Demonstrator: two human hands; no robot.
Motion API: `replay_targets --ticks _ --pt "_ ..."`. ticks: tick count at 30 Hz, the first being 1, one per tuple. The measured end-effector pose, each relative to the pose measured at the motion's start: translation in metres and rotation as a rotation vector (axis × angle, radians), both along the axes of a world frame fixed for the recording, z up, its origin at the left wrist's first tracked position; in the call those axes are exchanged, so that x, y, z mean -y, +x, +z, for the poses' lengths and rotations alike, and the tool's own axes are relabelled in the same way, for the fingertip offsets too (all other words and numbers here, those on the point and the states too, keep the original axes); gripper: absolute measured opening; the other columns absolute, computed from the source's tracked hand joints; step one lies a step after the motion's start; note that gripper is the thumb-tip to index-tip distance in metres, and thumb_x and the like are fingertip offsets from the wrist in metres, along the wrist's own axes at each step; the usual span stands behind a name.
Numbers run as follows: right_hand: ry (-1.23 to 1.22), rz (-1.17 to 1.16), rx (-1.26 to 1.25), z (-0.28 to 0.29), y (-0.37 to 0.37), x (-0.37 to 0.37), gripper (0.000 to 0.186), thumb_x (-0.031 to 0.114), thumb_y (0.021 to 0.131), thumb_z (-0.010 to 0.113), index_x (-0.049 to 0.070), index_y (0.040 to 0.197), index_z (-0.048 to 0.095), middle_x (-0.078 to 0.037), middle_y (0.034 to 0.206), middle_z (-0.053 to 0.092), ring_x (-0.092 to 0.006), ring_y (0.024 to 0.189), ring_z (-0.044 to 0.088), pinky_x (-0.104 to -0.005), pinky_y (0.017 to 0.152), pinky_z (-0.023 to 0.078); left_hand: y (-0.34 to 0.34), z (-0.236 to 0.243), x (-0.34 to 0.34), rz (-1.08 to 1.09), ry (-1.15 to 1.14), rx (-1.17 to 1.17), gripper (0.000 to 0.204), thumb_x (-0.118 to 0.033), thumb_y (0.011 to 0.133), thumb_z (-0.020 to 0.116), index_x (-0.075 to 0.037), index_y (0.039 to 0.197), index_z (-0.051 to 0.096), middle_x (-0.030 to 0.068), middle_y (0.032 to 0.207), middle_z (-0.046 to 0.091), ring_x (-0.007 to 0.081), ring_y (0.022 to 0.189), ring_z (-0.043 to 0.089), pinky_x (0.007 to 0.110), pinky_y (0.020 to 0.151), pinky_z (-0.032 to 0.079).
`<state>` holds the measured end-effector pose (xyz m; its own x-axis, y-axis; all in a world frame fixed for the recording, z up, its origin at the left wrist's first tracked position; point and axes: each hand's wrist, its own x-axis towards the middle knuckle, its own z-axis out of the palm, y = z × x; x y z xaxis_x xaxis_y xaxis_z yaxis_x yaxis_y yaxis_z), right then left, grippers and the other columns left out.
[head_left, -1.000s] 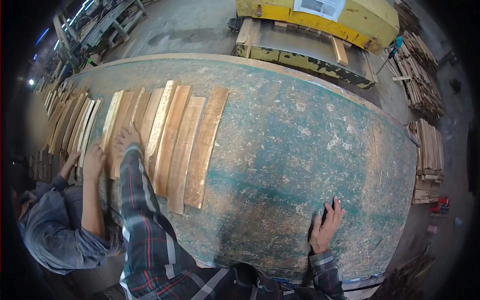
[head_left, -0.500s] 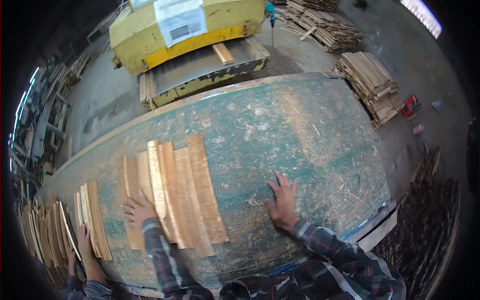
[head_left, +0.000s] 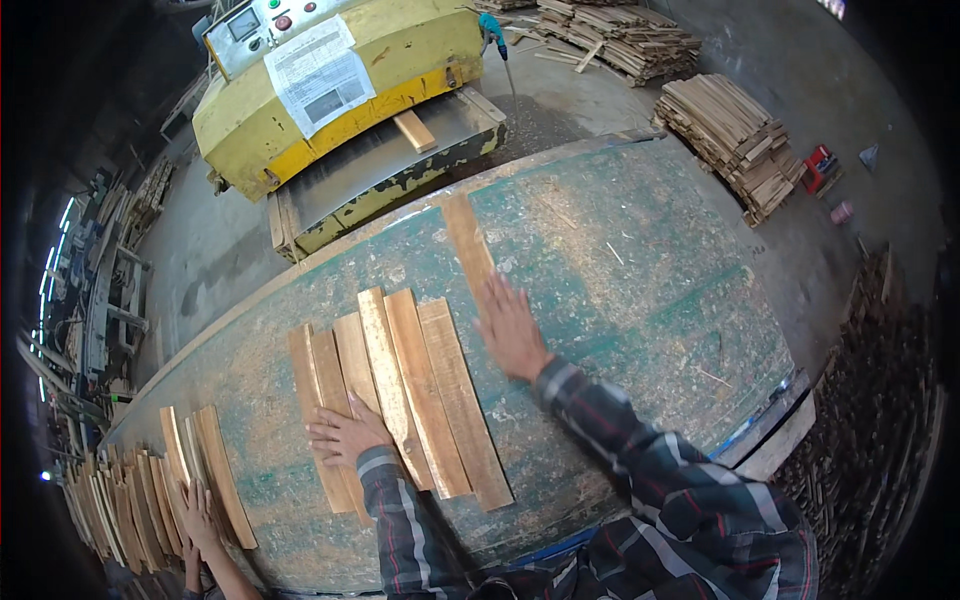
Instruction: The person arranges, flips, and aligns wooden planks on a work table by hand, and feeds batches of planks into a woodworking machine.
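Note:
My left hand (head_left: 350, 432) lies flat, fingers spread, across the left boards of a row of wooden slats (head_left: 390, 395) placed side by side on a worn green table (head_left: 620, 340). My right hand (head_left: 513, 330) rests with straight fingers on the near end of a single wooden slat (head_left: 466, 235). That slat lies apart from the row, up and to its right, its far end close to the table's far edge. My palm hides its near end.
A yellow machine (head_left: 330, 80) stands beyond the table, with a wooden piece (head_left: 414, 131) on its metal bed. At left, a co-worker's hand (head_left: 197, 515) touches other slats (head_left: 225, 475). Stacked wood (head_left: 725, 135) stands at far right; dark strips (head_left: 860, 400) lie nearer.
The row's rightmost slat has moved away, up and to the right, and is now under my right hand, which came in from the right. My left hand stays on the row. The view has turned.

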<state>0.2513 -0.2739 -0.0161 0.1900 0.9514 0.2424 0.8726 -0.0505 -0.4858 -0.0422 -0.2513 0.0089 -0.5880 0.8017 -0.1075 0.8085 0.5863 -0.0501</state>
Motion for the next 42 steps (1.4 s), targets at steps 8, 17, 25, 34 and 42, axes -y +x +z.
replay_targets --ticks 8,17,25,34,42 --pt "0.131 0.065 0.090 -0.024 0.075 -0.195 0.049 0.024 0.100 0.053 0.000 0.142 0.050 -0.026 0.157 0.039 -0.0422 0.149 0.033 -0.0557 0.123 0.026 0.006 -0.007 -0.001 0.012 -0.037 -0.050 0.089 -0.073 0.102 0.021 -0.013 0.167 0.011 0.0221 0.172 0.007 0.0461 0.158 0.008 0.066 0.121 0.012" --pt "0.145 0.074 0.049 -0.009 0.086 -0.252 0.046 0.025 0.101 0.051 0.003 0.141 0.051 -0.023 0.157 0.041 -0.0392 0.149 0.034 -0.0534 0.123 0.027 0.010 -0.010 -0.003 0.041 -0.052 -0.157 0.086 -0.070 0.103 0.026 -0.014 0.167 0.013 0.0214 0.172 0.012 0.0466 0.156 0.016 0.067 0.119 0.018" --pt "0.012 0.102 -0.018 -0.006 0.048 0.004 0.055 0.027 0.103 0.053 0.001 0.151 0.043 -0.022 0.163 0.033 -0.0403 0.153 0.028 -0.0556 0.124 0.022 -0.006 -0.010 0.005 -0.001 0.000 -0.032 0.091 -0.076 0.100 0.027 -0.015 0.166 0.017 0.0242 0.171 0.012 0.0490 0.156 0.013 0.066 0.121 0.012" --pt "-0.037 0.137 -0.291 0.004 -0.027 0.183 0.075 0.038 0.099 0.062 0.000 0.157 0.034 -0.031 0.166 0.019 -0.0480 0.155 0.015 -0.0560 0.126 0.014 0.019 0.022 0.042 -0.278 0.068 0.228 0.095 -0.079 0.097 0.030 -0.014 0.165 0.024 0.0311 0.168 0.017 0.0515 0.155 0.011 0.062 0.124 0.008" --pt "-0.185 0.248 -0.034 0.046 -0.030 0.259 0.124 0.073 0.073 0.077 0.006 0.163 0.023 -0.035 0.167 0.003 -0.0503 0.156 0.006 -0.0646 0.123 0.005 -0.069 0.012 0.185 -0.928 0.385 0.109 0.108 -0.084 0.084 0.054 -0.022 0.166 0.023 0.0281 0.170 0.008 0.0511 0.156 0.006 0.073 0.119 0.002"
